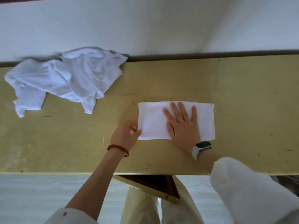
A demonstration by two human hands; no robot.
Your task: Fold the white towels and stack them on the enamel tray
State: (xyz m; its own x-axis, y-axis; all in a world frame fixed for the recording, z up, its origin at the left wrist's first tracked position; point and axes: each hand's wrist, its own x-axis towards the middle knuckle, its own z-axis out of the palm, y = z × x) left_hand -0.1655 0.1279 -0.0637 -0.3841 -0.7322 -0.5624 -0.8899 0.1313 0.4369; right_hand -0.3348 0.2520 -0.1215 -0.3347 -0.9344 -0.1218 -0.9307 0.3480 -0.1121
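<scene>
Your right hand (182,125) lies flat, fingers straight, pinning the folded towel (152,122); your left hand (127,135) pinches its near-left corner, likely to fold.

My right hand (182,126) lies flat, palm down, fingers (175,110) straight and spread a little — thumb out toward my left. My left hand (127,136) sits just beside it, knuckles up, thumb and fingers pinched together (the fingertips themselves are hidden). Both forearms reach forward from below — sleeves pushed back, the right wrist angled inward.
</scene>
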